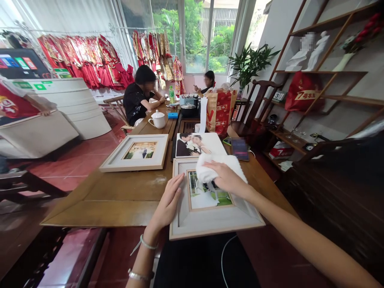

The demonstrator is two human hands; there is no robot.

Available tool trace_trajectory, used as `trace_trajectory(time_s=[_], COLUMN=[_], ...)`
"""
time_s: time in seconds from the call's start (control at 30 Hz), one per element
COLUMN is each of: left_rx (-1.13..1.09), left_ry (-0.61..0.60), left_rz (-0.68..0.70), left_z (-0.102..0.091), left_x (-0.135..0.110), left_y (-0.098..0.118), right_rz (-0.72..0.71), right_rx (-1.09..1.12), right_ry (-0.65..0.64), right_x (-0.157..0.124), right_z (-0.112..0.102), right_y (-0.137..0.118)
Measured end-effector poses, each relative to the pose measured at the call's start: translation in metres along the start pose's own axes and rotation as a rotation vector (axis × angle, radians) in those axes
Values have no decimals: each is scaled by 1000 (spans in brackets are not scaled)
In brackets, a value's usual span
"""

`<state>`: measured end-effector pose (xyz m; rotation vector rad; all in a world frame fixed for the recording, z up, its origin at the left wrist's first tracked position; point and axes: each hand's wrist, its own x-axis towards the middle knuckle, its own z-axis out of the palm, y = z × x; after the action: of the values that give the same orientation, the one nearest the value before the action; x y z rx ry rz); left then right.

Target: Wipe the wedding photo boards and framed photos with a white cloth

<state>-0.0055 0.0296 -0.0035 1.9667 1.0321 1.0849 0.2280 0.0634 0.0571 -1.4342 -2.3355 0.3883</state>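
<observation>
A white picture frame (pixel 210 218) with a wedding photo lies at the near edge of the wooden table (pixel 126 196), overhanging toward me. My left hand (pixel 168 202) lies flat with fingers stretched along the frame's left edge. My right hand (pixel 228 178) presses a white cloth (pixel 210 166) onto the glass near the photo's top. A second white frame (pixel 136 152) lies to the left, and an unframed wedding photo (pixel 198 144) rests just beyond the near frame.
Two other people sit at the table's far end by a white teapot (pixel 158 119), a red gift bag (pixel 220 111) and a dark phone (pixel 239 149). Red garments hang on racks at the back. Wooden shelves (pixel 330 80) line the right wall.
</observation>
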Motion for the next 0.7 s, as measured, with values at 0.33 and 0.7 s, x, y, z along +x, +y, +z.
trace_trajectory(time_s=[0.33,0.7], left_rx=[-5,-11], left_ry=[42,0], left_rz=[32,-33], left_z=[1,0], left_x=[0,0], left_y=[-8,3], right_rz=[-281,85], right_rx=[-157,-356], right_ry=[-182,-163], right_x=[-13,-45], right_z=[23,-21], right_y=[-38,-3])
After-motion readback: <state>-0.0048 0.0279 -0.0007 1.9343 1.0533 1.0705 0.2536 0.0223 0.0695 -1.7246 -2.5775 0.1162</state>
